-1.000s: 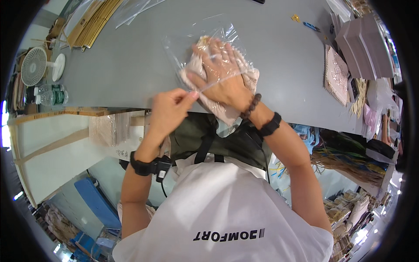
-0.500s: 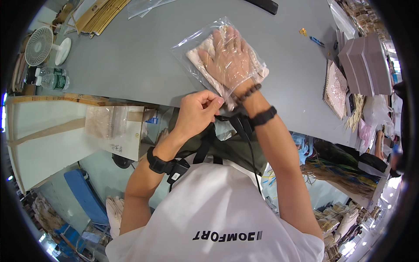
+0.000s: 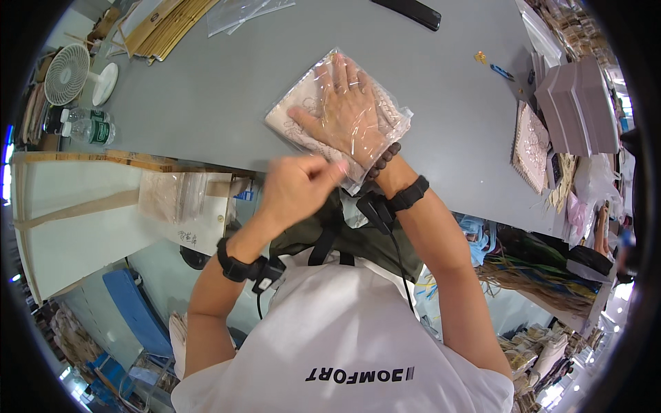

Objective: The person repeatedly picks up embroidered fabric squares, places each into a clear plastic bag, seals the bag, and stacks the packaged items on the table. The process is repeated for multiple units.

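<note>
My right hand (image 3: 348, 110) lies flat with fingers spread inside a clear plastic bag (image 3: 401, 118), its wrist coming out of the bag's mouth. Under that palm is a folded pale pink cloth (image 3: 292, 113) with a stitched or lacy pattern, filling most of the bag. My left hand (image 3: 299, 186) is at the bag's near left edge, somewhat blurred. Its fingers are curled and its thumb presses at the plastic. The bag's near corner hangs over the table edge.
The grey table (image 3: 206, 103) holds a black flat object (image 3: 410, 12), clear bags (image 3: 248, 10) and a blue pen (image 3: 502, 71). Bottles (image 3: 89, 127) and a white fan (image 3: 67, 70) stand at left. At right are stacked grey-pink sheets (image 3: 578, 103) and a patterned pink cloth (image 3: 529, 148).
My right hand, the cloth and the bag have shifted left and slightly nearer. The cloth now reaches the bag's left side. My left hand has moved left and down, blurring.
</note>
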